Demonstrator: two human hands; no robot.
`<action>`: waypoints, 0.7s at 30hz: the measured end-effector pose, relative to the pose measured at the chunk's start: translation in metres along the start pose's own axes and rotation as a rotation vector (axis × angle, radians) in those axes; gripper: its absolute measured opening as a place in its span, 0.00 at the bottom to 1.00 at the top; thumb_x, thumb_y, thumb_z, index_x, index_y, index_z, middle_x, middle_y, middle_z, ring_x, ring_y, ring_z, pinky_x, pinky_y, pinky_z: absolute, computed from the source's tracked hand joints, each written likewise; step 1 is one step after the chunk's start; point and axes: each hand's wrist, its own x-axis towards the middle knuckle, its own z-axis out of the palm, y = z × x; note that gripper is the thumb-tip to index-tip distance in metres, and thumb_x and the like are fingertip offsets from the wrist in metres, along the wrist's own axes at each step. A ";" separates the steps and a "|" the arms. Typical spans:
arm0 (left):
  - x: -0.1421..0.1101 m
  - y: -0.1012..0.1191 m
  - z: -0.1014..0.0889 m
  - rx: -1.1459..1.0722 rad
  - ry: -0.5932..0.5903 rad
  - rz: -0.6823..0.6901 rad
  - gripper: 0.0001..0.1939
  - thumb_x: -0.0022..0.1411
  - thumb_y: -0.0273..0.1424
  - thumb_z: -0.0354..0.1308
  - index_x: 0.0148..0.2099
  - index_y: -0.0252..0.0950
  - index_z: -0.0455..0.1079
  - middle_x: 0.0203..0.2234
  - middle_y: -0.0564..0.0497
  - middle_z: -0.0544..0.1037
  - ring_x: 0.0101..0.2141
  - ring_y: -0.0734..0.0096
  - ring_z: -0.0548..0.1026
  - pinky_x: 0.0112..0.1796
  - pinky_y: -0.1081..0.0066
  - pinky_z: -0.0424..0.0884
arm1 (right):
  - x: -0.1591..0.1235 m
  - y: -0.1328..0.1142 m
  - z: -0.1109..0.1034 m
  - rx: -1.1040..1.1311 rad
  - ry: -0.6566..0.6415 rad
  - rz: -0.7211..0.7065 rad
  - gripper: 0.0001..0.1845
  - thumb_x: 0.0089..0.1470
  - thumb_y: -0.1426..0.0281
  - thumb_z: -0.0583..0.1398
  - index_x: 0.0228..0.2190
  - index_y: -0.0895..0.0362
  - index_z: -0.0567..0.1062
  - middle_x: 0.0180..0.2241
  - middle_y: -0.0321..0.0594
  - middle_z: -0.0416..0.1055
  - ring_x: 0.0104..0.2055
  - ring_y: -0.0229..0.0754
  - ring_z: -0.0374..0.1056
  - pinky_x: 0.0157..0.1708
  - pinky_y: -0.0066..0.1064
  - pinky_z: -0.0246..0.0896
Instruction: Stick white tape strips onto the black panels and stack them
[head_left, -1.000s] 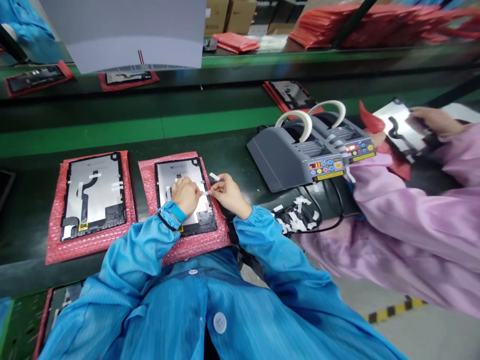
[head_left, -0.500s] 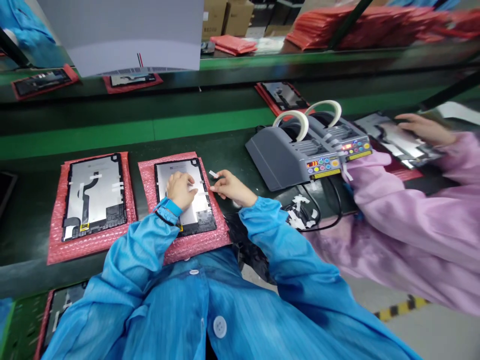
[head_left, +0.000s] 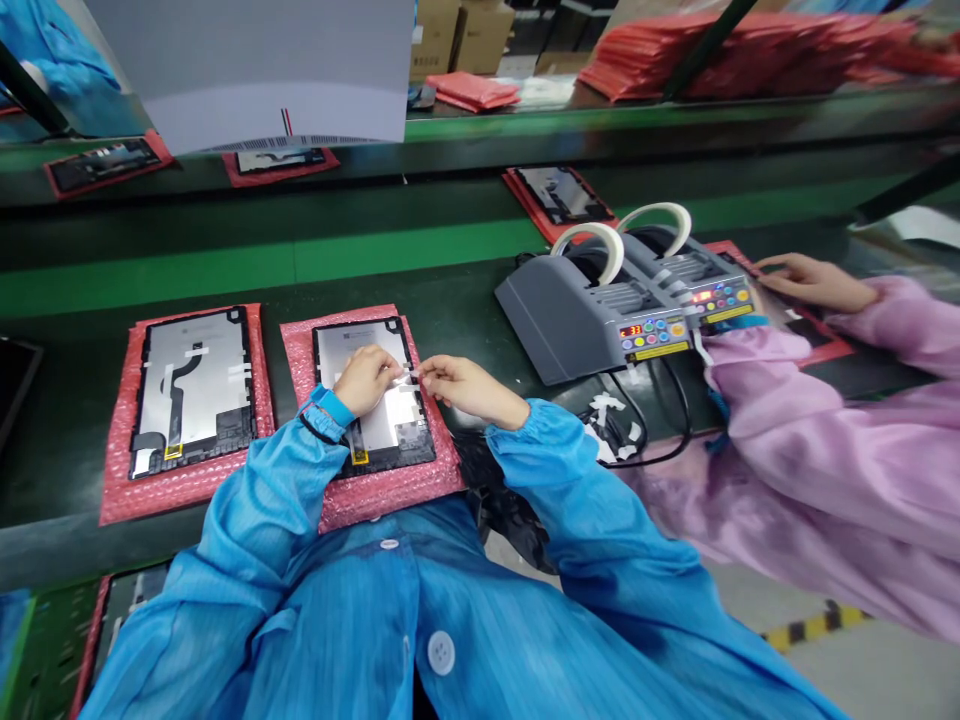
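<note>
At the center of the frame, your left hand [head_left: 367,380] and right hand [head_left: 469,388] pinch a small white strip [head_left: 409,373] between them over the right edge of the silver-backed panel [head_left: 379,415]. That panel lies on pink bubble wrap [head_left: 390,498], left of the gray tape dispensers [head_left: 574,320].

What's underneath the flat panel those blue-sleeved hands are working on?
Pink bubble wrap sticks out around the panel, on the dark table. Whatever lies directly beneath the panel is covered and can't be seen.
</note>
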 end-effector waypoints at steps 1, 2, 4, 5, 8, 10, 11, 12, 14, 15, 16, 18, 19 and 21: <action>0.000 0.000 0.000 0.016 -0.007 -0.017 0.08 0.60 0.27 0.52 0.30 0.34 0.70 0.28 0.50 0.71 0.35 0.69 0.68 0.43 0.66 0.63 | 0.001 0.003 -0.001 -0.015 0.053 0.015 0.05 0.46 0.76 0.57 0.29 0.58 0.70 0.20 0.30 0.64 0.23 0.32 0.59 0.26 0.26 0.54; 0.000 0.001 0.000 0.028 -0.014 -0.029 0.08 0.61 0.28 0.52 0.30 0.35 0.70 0.29 0.50 0.71 0.35 0.69 0.68 0.44 0.66 0.63 | 0.002 0.005 -0.003 -0.019 0.103 0.025 0.05 0.46 0.74 0.58 0.30 0.59 0.71 0.21 0.31 0.65 0.23 0.32 0.59 0.26 0.26 0.55; 0.000 0.002 0.000 0.039 -0.030 -0.043 0.08 0.61 0.28 0.51 0.31 0.35 0.70 0.30 0.50 0.72 0.35 0.69 0.68 0.44 0.67 0.63 | 0.003 0.008 -0.003 0.000 0.157 0.012 0.05 0.46 0.70 0.59 0.29 0.59 0.71 0.22 0.33 0.67 0.24 0.32 0.60 0.27 0.26 0.56; 0.000 0.002 0.000 0.041 -0.039 -0.047 0.09 0.61 0.28 0.51 0.31 0.35 0.70 0.30 0.50 0.72 0.35 0.69 0.69 0.44 0.67 0.63 | 0.004 0.009 -0.002 0.015 0.159 -0.008 0.05 0.46 0.69 0.60 0.28 0.59 0.71 0.23 0.34 0.68 0.24 0.32 0.60 0.27 0.26 0.57; 0.000 0.005 -0.001 0.059 -0.073 -0.063 0.10 0.62 0.29 0.50 0.33 0.34 0.71 0.32 0.49 0.73 0.37 0.68 0.69 0.44 0.67 0.63 | 0.008 0.008 0.003 0.002 0.135 -0.062 0.05 0.47 0.70 0.59 0.24 0.59 0.70 0.23 0.33 0.68 0.25 0.33 0.61 0.28 0.26 0.56; 0.000 0.009 -0.002 0.090 -0.103 -0.089 0.10 0.62 0.29 0.50 0.35 0.34 0.72 0.34 0.47 0.74 0.39 0.67 0.69 0.45 0.66 0.63 | 0.011 0.007 0.007 -0.058 0.146 -0.080 0.05 0.47 0.72 0.58 0.22 0.59 0.69 0.21 0.32 0.67 0.25 0.33 0.60 0.28 0.26 0.55; 0.000 0.011 -0.002 0.113 -0.119 -0.110 0.11 0.62 0.30 0.49 0.35 0.33 0.72 0.35 0.46 0.74 0.41 0.65 0.69 0.45 0.65 0.63 | 0.013 0.007 0.009 -0.092 0.155 -0.082 0.05 0.46 0.72 0.58 0.21 0.59 0.69 0.21 0.32 0.66 0.24 0.33 0.60 0.28 0.26 0.54; 0.000 0.013 -0.002 0.141 -0.130 -0.136 0.11 0.63 0.31 0.49 0.36 0.33 0.73 0.37 0.45 0.74 0.42 0.63 0.69 0.45 0.64 0.63 | 0.014 0.007 0.010 -0.125 0.165 -0.076 0.05 0.46 0.73 0.58 0.21 0.59 0.69 0.20 0.32 0.66 0.24 0.33 0.59 0.28 0.26 0.53; 0.001 0.018 -0.002 0.211 -0.135 -0.184 0.12 0.63 0.32 0.49 0.37 0.34 0.73 0.39 0.43 0.74 0.46 0.59 0.68 0.46 0.62 0.62 | 0.016 0.007 0.012 -0.186 0.190 -0.048 0.06 0.46 0.74 0.59 0.20 0.59 0.69 0.20 0.31 0.65 0.24 0.33 0.58 0.27 0.26 0.52; 0.001 0.020 -0.001 0.244 -0.133 -0.202 0.13 0.63 0.32 0.49 0.37 0.34 0.74 0.40 0.43 0.73 0.47 0.57 0.67 0.46 0.61 0.61 | 0.017 0.008 0.012 -0.212 0.202 -0.032 0.06 0.46 0.74 0.59 0.20 0.59 0.69 0.20 0.31 0.65 0.24 0.33 0.58 0.27 0.26 0.51; 0.002 0.021 0.000 0.272 -0.130 -0.213 0.13 0.63 0.33 0.49 0.37 0.34 0.74 0.41 0.42 0.73 0.48 0.56 0.67 0.46 0.61 0.61 | 0.018 0.008 0.012 -0.235 0.213 -0.020 0.06 0.45 0.74 0.59 0.19 0.59 0.69 0.20 0.31 0.65 0.24 0.33 0.58 0.27 0.26 0.51; 0.002 0.023 0.002 0.303 -0.125 -0.218 0.13 0.64 0.33 0.49 0.37 0.34 0.74 0.41 0.42 0.73 0.48 0.56 0.66 0.46 0.61 0.60 | 0.019 0.009 0.013 -0.268 0.225 -0.017 0.07 0.46 0.75 0.60 0.19 0.59 0.69 0.20 0.32 0.65 0.24 0.33 0.58 0.27 0.26 0.51; 0.003 0.023 0.003 0.310 -0.123 -0.216 0.13 0.64 0.33 0.48 0.38 0.34 0.74 0.41 0.42 0.73 0.48 0.56 0.66 0.46 0.61 0.60 | 0.019 0.010 0.013 -0.280 0.228 -0.023 0.07 0.46 0.75 0.59 0.19 0.59 0.69 0.20 0.32 0.65 0.24 0.33 0.58 0.27 0.26 0.51; 0.003 0.022 0.006 0.319 -0.113 -0.205 0.13 0.64 0.33 0.48 0.38 0.34 0.73 0.40 0.42 0.72 0.48 0.56 0.66 0.45 0.61 0.60 | 0.018 0.011 0.014 -0.304 0.234 -0.042 0.07 0.46 0.75 0.59 0.19 0.58 0.69 0.21 0.33 0.66 0.24 0.33 0.59 0.28 0.25 0.52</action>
